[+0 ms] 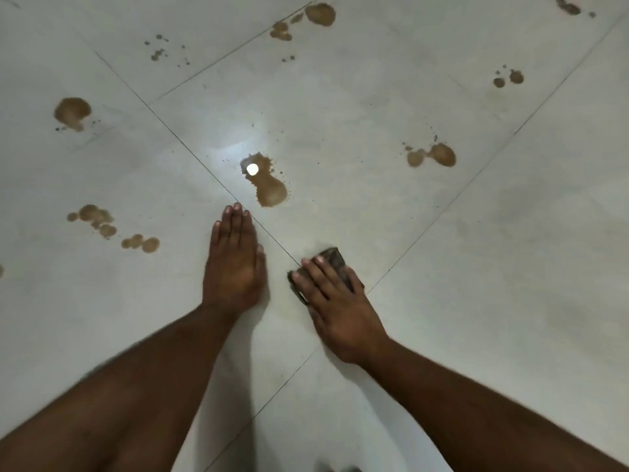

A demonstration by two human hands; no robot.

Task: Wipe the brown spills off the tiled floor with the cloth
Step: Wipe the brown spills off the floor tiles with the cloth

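A person kneeling over a pale tiled floor (374, 107) presses the right hand (335, 301) flat on a dark, folded cloth (335, 258), fingers spread across its top and holding it against the tile. The cloth lies close to the meeting point of two dark grout lines, just right of the left hand (235, 264). That hand rests palm down on the bare tile, fingers straight and held together, gripping nothing.

Brown spills dot the floor beyond both hands. The nearest puddle (267, 185) sits just ahead of the left fingertips and carries the bright round reflection of a light (252, 169). A two-lobed puddle (434, 155) lies farther right, and a chain of smaller blotches (112, 229) runs along the left side. A larger blot (72, 112) marks the far left tile, with more patches (306, 20) near the top edge, a pair of small drops (509, 78) at upper right and fine specks (166, 51) at upper left.

No brand, label or lettering can be read on the cloth or the tiles.
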